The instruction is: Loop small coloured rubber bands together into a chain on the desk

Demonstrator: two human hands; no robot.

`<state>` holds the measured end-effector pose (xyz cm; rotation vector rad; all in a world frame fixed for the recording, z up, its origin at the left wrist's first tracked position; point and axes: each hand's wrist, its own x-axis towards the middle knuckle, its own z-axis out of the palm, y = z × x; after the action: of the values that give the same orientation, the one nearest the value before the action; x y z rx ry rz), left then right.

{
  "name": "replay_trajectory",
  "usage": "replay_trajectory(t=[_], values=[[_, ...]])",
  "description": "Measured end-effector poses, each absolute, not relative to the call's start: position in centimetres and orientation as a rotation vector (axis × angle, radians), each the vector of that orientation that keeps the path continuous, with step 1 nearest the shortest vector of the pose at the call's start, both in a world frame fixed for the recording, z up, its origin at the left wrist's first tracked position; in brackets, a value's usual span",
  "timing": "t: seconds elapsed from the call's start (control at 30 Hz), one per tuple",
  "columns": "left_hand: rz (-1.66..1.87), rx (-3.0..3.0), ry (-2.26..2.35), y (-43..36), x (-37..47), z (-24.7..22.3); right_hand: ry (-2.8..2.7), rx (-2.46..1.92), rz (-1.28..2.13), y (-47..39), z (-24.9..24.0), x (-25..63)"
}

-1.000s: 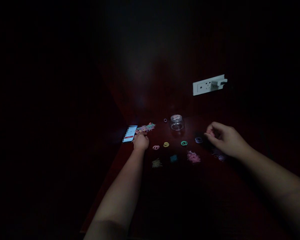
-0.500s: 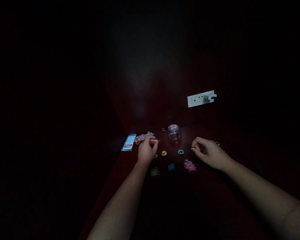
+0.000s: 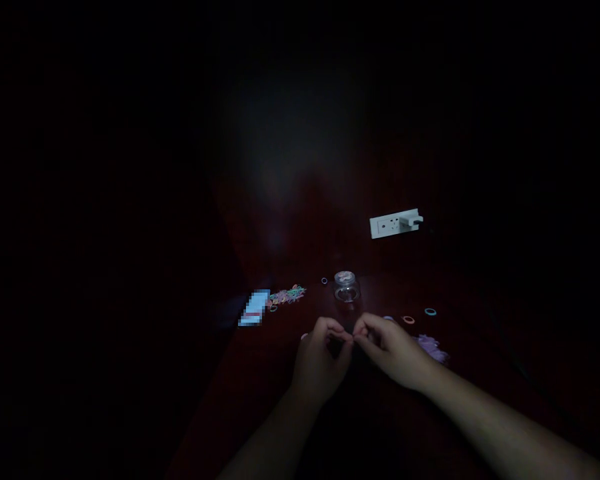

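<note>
Bands in a light purple heap [image 3: 431, 349] lie to the right of the fingers, just past the wrist of the right hand [image 3: 399, 353], which is the nearer hand. The heap looks a bit long, slanting closer to the person at its right end. The right thumb and first finger are pressed together. On the left hand [image 3: 320, 363], thumb and first finger are pinched too, and the tips of both hands meet or almost meet. It is too dark to tell if a thin band is between them.

A bit of a pink ring [image 3: 305, 336] peeks out left of the fingers. Ahead and to the right of them lie an orange ring [image 3: 409, 323] and a blue-green ring [image 3: 431, 315], apart. Straight ahead stands a clear jar [image 3: 347, 290]. Farther off, left of the fingers, is a mixed pile [image 3: 287, 295], longer from side to side, with a lit phone [image 3: 254, 308] just beside it. High past the fingers is a white socket [image 3: 386, 227] with a plug [image 3: 412, 219].
</note>
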<state>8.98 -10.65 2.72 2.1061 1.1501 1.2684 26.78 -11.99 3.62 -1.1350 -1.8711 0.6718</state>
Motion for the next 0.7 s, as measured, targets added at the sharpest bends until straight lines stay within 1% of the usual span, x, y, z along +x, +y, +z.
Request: replay_trajectory(t=[0.17,0.37,0.7], values=[[1.240,2.159,1.144,-10.3,8.9,2.4,-1.931,-1.060,0.674,-12.3,2.0,27.3],[1.146,2.265,1.178,-10.4,9.0,2.7,-1.986,-1.057,0.653,-12.4,2.6,28.2],[1.159,2.321,1.081,-10.4,9.2,2.7,-2.046,-1.049,0.597,-12.0,2.2,28.6]])
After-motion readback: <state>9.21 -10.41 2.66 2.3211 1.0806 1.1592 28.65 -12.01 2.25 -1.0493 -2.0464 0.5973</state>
